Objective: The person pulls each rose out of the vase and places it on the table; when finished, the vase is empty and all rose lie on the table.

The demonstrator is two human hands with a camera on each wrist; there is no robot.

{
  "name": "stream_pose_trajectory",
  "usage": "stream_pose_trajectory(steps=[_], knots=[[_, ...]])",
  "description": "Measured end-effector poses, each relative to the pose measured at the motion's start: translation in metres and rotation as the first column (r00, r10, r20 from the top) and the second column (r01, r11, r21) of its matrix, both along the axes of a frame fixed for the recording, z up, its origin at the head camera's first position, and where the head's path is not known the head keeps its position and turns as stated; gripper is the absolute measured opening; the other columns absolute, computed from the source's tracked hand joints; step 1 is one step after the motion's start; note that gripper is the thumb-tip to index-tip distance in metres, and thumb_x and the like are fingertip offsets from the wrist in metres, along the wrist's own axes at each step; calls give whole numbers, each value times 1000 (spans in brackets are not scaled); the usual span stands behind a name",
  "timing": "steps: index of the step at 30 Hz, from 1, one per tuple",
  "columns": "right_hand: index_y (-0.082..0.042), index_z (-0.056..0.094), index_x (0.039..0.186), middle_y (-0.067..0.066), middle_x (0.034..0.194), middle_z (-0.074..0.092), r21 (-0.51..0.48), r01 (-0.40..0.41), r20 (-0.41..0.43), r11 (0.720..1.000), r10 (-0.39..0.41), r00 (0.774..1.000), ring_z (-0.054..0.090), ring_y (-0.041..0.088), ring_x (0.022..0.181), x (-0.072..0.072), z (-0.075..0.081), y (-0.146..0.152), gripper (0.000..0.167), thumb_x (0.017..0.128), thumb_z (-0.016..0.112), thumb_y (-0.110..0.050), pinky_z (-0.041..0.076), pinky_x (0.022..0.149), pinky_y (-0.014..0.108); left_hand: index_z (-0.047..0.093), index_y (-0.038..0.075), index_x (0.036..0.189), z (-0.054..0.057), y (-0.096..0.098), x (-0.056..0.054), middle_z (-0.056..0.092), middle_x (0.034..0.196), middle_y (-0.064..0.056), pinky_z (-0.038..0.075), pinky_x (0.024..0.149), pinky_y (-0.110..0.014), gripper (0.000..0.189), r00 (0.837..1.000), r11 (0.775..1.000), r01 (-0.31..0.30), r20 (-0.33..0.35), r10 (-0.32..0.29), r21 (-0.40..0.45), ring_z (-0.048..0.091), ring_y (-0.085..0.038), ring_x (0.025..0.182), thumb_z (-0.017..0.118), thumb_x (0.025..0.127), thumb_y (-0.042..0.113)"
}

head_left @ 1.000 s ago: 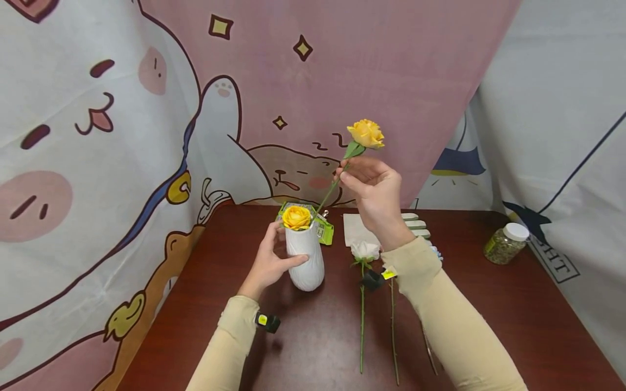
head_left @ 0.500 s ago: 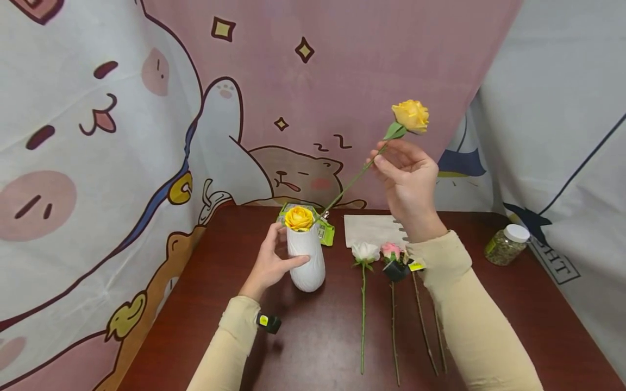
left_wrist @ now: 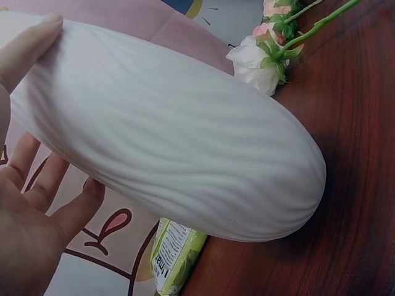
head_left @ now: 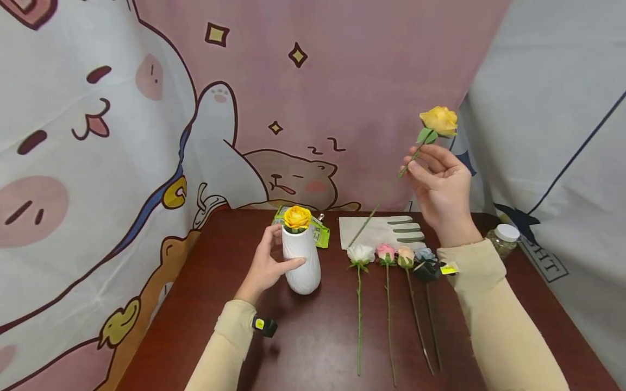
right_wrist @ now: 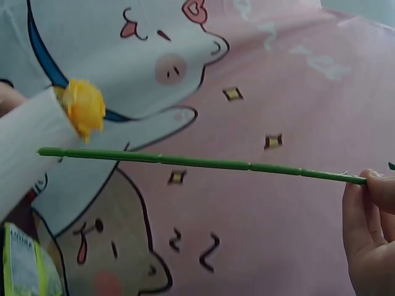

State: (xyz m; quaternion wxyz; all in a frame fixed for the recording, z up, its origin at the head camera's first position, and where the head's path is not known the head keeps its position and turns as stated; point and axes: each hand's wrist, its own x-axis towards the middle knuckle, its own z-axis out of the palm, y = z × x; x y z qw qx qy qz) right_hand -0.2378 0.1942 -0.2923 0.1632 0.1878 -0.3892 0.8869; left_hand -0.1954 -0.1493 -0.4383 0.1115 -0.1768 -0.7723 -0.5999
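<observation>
My left hand point(head_left: 268, 263) holds a white ribbed vase point(head_left: 302, 271), thumb on the near side and fingers round the left. A yellow rose point(head_left: 296, 218) stands in the vase with its bloom at the mouth. Up at the right, my right hand point(head_left: 442, 190) pinches the stem of another yellow rose point(head_left: 439, 120) just below its leaves. That rose tilts, its bloom up to the right and its bare green stem point(right_wrist: 203, 163) slanting down left, the stem end outside the vase. In the left wrist view the vase point(left_wrist: 179, 129) fills the middle, its foot toward the table.
On the dark red table point(head_left: 313, 347) lie a white rose point(head_left: 361, 254), a pink rose point(head_left: 385, 253), a peach rose point(head_left: 405, 256) and a blue flower point(head_left: 424, 254). Behind them is a white glove point(head_left: 367, 231). A green packet point(head_left: 321, 236) lies behind the vase; a lidded jar point(head_left: 505, 241) stands right.
My right hand has moved right with the yellow rose, drawing its stem away from the vase. The glove and the flowers on the table show more fully. My left hand keeps its hold.
</observation>
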Motion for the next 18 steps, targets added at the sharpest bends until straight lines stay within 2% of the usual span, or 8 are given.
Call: stream_pose_trajectory(steps=[5,11,18], knots=[[10,70,117,18,108,77,21,1,60,1000,-3,998,77,26,88,0,-18,24,31,88,69,21,64,78,35,44,1,144,1,-2,0,57,126,-28,46,103,-64,81,1000,1000,2,4,-2,-4,57,-50,118,90,77,-4],[8,72,119,16,109,77,91,-7,148,996,-7,989,77,23,90,3,-46,50,31,91,67,19,63,79,33,44,3,143,-1,-3,-1,58,128,-26,47,101,-62,81,1000,1000,-3,23,3,-10,59,-47,118,90,77,-2],[6,72,124,11,109,79,236,-27,217,971,-26,976,78,18,92,7,-81,78,34,92,67,17,63,79,30,44,4,143,-2,-4,-2,59,130,-24,47,102,-60,80,999,1000,3,33,-3,-6,59,-45,119,90,77,-1]])
